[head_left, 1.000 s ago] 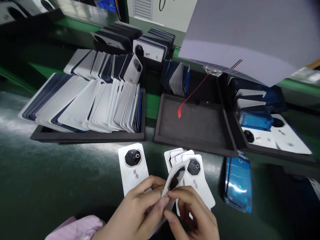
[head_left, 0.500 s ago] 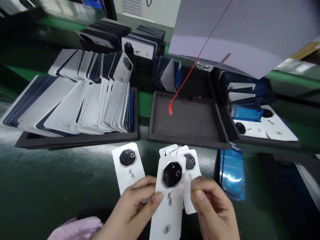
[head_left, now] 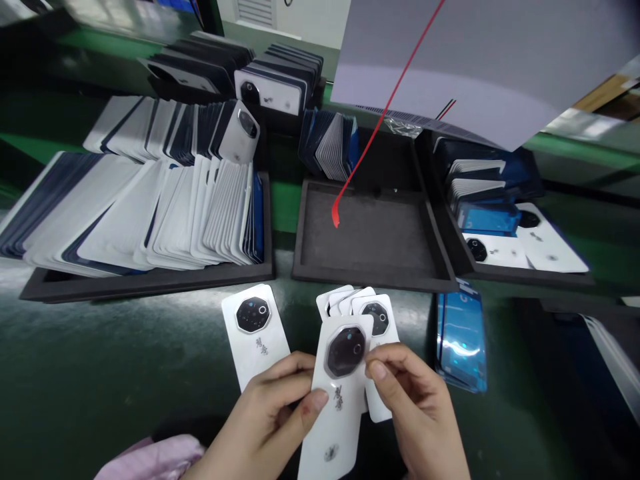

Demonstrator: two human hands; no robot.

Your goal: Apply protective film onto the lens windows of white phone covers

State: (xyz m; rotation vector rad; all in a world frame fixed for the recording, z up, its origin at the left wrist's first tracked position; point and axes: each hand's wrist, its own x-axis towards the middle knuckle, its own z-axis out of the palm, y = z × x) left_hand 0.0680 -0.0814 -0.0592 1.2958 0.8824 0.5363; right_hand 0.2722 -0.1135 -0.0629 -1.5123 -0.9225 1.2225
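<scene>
My left hand [head_left: 277, 410] is closed on a white phone back panel [head_left: 334, 417], thumb on its face. The panel stands tilted toward me, with a dark eight-sided camera area at the top and black lettering below. Beside that camera area, at the panel's right edge, my right hand [head_left: 413, 397] pinches thumb and forefinger together; what lies between them is too small to make out. Behind the held panel several similar panels [head_left: 381, 400] lie overlapping on the dark green table. Another white panel [head_left: 256, 343] lies flat to the left, partly under my left hand.
A dark foam tray [head_left: 150, 280] full of upright panels stands at the left. In the middle is a shallow dark tray [head_left: 375, 233], with a red strand [head_left: 367, 143] hanging over it. Blue film-covered pieces [head_left: 461, 340] lie at the right. A white sheet [head_left: 450, 60] juts in above.
My right hand has moved left and up to the held panel's edge beside the camera area. That camera area looks hazier and greyer. The left hand keeps its hold.
</scene>
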